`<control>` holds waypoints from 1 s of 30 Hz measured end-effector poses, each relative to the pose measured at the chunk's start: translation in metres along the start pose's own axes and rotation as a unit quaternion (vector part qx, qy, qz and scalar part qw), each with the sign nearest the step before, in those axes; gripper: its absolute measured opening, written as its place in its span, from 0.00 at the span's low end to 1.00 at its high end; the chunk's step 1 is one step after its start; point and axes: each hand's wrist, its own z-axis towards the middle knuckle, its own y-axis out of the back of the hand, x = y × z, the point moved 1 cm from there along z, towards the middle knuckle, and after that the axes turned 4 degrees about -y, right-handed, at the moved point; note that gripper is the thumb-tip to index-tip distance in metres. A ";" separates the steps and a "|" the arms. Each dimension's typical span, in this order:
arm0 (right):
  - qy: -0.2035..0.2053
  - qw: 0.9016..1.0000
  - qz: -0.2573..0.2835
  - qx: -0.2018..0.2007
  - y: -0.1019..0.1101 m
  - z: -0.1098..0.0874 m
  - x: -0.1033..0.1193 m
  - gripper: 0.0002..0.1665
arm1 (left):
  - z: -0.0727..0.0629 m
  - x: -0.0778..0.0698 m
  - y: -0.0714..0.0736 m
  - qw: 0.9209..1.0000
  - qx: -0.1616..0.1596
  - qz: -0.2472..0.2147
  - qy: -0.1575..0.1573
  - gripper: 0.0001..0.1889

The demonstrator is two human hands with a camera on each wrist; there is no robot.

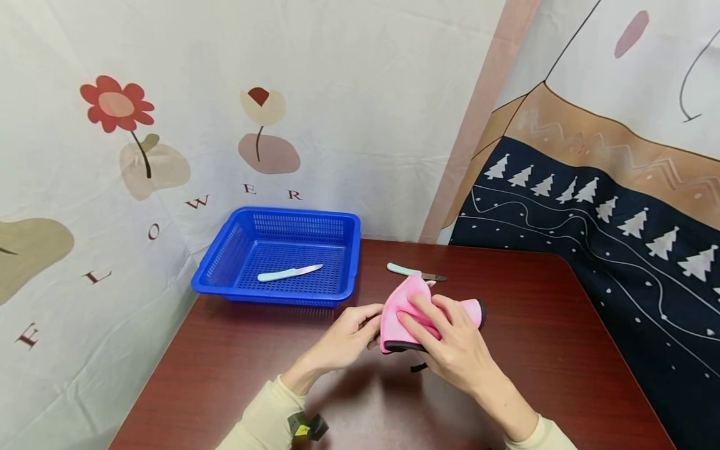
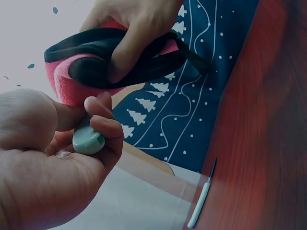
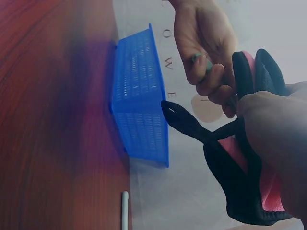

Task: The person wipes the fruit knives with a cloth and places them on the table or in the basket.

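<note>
My left hand (image 1: pixel 344 340) curls its fingers round the mint-green handle of a knife (image 2: pixel 88 140), whose butt end shows in the left wrist view. A pink cloth with black edging (image 1: pixel 404 315) is folded over the far end of this knife, hiding the blade. From above, my right hand (image 1: pixel 458 347) grips the cloth, its thumb on the black edging in the left wrist view. A black hanging loop (image 3: pixel 184 120) dangles from the cloth. Both hands are close together above the table, in front of a second mint-handled knife (image 1: pixel 402 269) lying there.
A blue plastic basket (image 1: pixel 225 291) with perforated walls stands at the table's back left. Inside lies another mint-handled knife (image 1: pixel 277 275). The brown table (image 1: pixel 540 350) meets a printed white cloth backdrop (image 1: pixel 360 94) behind and a dark tree-patterned cloth (image 1: pixel 562 225) at right.
</note>
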 end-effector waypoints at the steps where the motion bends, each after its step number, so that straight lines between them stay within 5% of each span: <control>1: 0.000 1.000 -0.002 0.002 0.000 0.000 0.000 0.22 | 0.000 0.000 0.000 1.000 0.000 0.002 -0.001 0.14; 14: -0.041 0.999 -0.014 0.003 0.003 -0.002 -0.008 0.22 | 0.001 -0.001 0.000 1.000 0.012 -0.005 -0.014 0.14; 26: -0.080 0.996 -0.021 0.013 0.009 -0.009 -0.026 0.23 | -0.001 -0.002 -0.001 0.999 0.014 -0.028 0.012 0.18; 30: -0.092 0.995 -0.018 0.017 0.010 -0.012 -0.032 0.31 | -0.001 -0.003 0.000 1.000 0.011 -0.024 0.013 0.18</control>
